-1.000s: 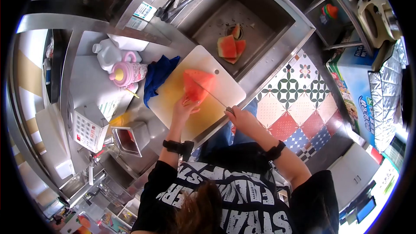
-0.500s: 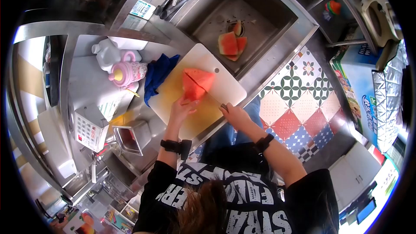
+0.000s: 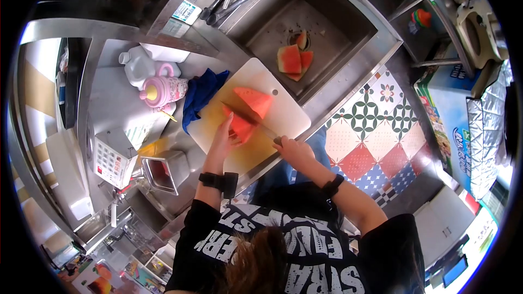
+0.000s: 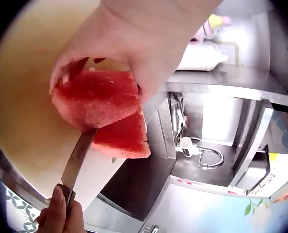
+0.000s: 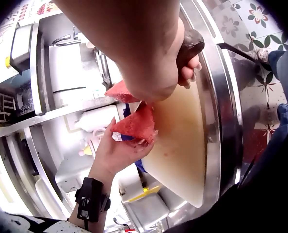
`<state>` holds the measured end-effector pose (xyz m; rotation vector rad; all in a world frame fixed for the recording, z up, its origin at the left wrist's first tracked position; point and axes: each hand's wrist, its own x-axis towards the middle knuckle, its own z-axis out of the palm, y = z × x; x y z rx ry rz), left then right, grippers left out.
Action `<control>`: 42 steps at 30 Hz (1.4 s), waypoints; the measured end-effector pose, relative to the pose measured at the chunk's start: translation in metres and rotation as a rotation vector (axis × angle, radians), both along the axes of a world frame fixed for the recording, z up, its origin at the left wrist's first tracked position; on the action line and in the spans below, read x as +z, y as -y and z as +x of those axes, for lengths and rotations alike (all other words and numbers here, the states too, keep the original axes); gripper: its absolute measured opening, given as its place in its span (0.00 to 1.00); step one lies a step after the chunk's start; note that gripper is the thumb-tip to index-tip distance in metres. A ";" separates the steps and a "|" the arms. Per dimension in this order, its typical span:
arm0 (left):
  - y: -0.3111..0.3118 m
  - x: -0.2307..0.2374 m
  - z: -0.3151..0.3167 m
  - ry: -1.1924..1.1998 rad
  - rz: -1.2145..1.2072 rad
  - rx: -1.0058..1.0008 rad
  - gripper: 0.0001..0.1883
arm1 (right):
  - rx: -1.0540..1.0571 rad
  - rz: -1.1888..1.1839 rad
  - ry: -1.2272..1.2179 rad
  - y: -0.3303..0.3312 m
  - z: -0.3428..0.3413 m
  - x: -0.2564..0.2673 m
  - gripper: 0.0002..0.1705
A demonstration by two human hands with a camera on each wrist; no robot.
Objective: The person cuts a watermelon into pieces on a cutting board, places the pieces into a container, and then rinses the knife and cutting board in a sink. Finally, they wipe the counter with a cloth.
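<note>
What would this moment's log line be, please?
left hand: grips watermelon piece; right hand: holds knife; other watermelon piece: on cutting board

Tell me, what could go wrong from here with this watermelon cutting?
The knife in the right grip is close to the left grip, which holds the nearer watermelon piece; a slip might cause a cut. The farther watermelon piece is held by neither grip, so it could slide if bumped. The cutting board lies beside the sink, so a pushed piece might tumble in.
</note>
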<state>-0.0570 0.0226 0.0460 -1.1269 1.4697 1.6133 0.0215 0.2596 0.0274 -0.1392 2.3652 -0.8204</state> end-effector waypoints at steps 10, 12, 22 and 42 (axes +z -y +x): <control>0.033 -0.018 0.020 -0.085 0.157 0.136 0.27 | 0.083 -0.207 0.084 -0.011 -0.021 0.006 0.25; 0.044 -0.037 0.035 -0.214 0.232 0.296 0.28 | 0.096 -0.307 -0.030 -0.018 -0.019 -0.011 0.24; 0.036 -0.054 0.047 -0.785 0.340 0.725 0.27 | -0.147 -0.172 0.311 -0.015 -0.033 0.039 0.21; 0.036 -0.023 0.083 -0.519 0.018 0.563 0.30 | 0.142 -0.067 0.114 0.009 0.009 0.035 0.24</control>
